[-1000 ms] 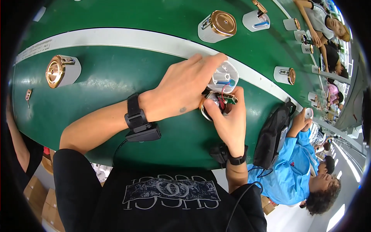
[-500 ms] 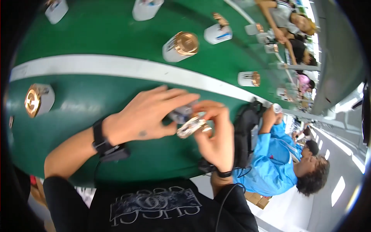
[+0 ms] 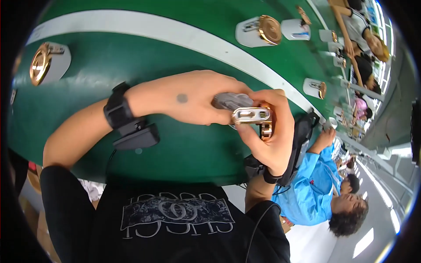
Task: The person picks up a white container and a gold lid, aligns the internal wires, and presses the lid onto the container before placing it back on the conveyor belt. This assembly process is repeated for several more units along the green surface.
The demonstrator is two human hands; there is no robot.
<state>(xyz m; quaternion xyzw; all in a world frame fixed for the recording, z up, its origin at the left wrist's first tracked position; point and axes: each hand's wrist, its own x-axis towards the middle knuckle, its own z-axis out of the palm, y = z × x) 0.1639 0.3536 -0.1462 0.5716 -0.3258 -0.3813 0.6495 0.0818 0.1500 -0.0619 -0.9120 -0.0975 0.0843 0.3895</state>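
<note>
Turned since the earlier frame, the held container (image 3: 233,101) was now presented with its gold-rimmed panel (image 3: 252,115) toward the camera. At far left, one white container (image 3: 57,65) with a gold lid was stood alone on the green bench (image 3: 188,153), perhaps so that elbow room was kept. Farther right, the container's greyish body was gripped by the left hand (image 3: 197,96), fingers and thumb curled about it, seemingly so that it was steadied. The gold cap (image 3: 266,130) and panel were pinched between thumb and fingers of the right hand (image 3: 280,140), apparently for alignment; whether cap and body were joined could not be told. Across the white strip (image 3: 226,48), three nearer containers were counted: one gold-lidded (image 3: 258,30), one with a gold piece raised (image 3: 296,30), one gold-ended (image 3: 315,88). Those beyond were too small to be counted. One black bag (image 3: 303,142) was laid beside the right hand. At right, one small white piece (image 3: 332,123) was held by a co-worker in blue (image 3: 302,199).
</note>
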